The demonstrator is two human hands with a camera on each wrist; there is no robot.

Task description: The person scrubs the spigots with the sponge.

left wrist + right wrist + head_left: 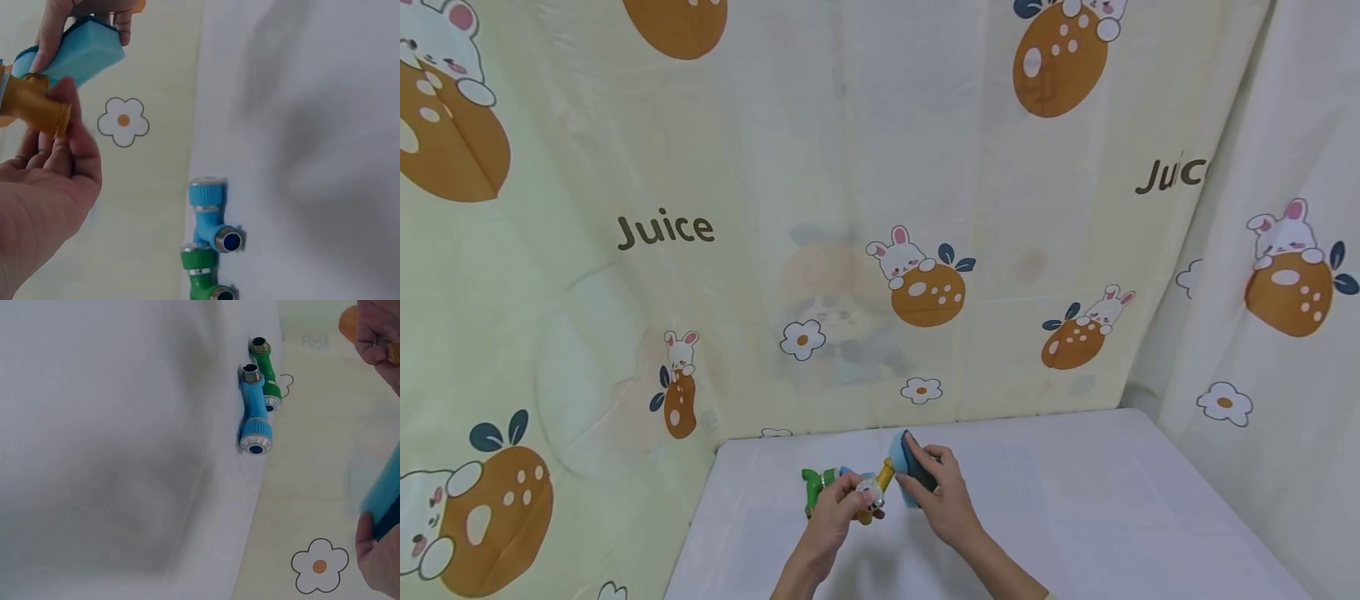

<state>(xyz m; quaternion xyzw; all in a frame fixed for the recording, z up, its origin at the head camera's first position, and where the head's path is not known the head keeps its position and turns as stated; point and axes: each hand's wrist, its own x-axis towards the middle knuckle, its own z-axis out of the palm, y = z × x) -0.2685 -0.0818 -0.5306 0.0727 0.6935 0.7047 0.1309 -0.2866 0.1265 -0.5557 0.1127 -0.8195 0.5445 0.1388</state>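
A yellow angle valve (pixel 886 475) with a clear, shiny knob is held in my left hand (pixel 833 518). In the left wrist view the thumb and fingers grip the yellow valve (pixel 31 106) near its flared end. My right hand (pixel 953 500) holds a light blue sponge (pixel 898 454) with a dark blue scouring side. The sponge (pixel 90 53) is right at the yellow valve's upper end, its pale side toward it. On the table behind the left hand lie a green angle valve (pixel 812 487) and a blue angle valve (pixel 208 212), side by side; the left hand partly hides them in the head view.
A white-covered table (pixel 1075 500) lies under both hands. Behind it and along its sides hangs a cream curtain (pixel 820 167) printed with rabbits, oranges and flowers. The blue and green valves lie near the table's far edge.
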